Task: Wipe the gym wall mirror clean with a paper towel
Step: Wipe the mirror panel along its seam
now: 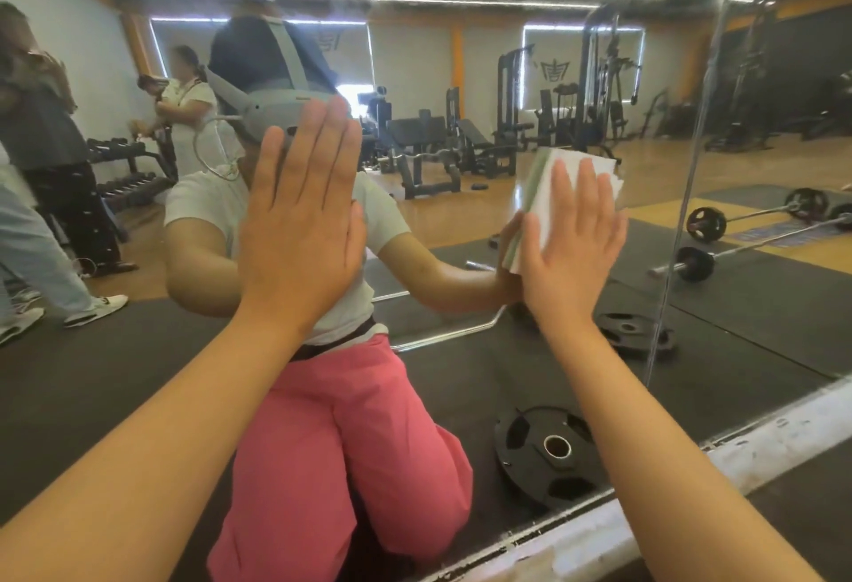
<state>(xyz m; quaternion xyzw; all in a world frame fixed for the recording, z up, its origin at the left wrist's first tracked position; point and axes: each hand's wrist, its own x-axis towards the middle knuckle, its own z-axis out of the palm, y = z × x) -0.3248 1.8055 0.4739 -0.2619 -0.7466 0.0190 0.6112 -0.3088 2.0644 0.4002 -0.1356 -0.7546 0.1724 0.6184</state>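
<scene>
The wall mirror [461, 51] fills nearly the whole view and reflects the gym and me. My left hand [302, 217] lies flat against the glass at centre left, fingers straight and together, pointing up. My right hand [571, 235] presses a folded white paper towel [581, 166] flat against the mirror at centre right, fingers straight. The towel's top edge shows above my fingertips, and its reflection shows as a greenish stack at its left side.
A white scuffed ledge [691, 475] runs along the mirror's lower edge at the bottom right. A vertical seam [682, 212] between mirror panels stands right of the towel. Reflected: a weight plate [553, 452], barbells, machines and other people at the left.
</scene>
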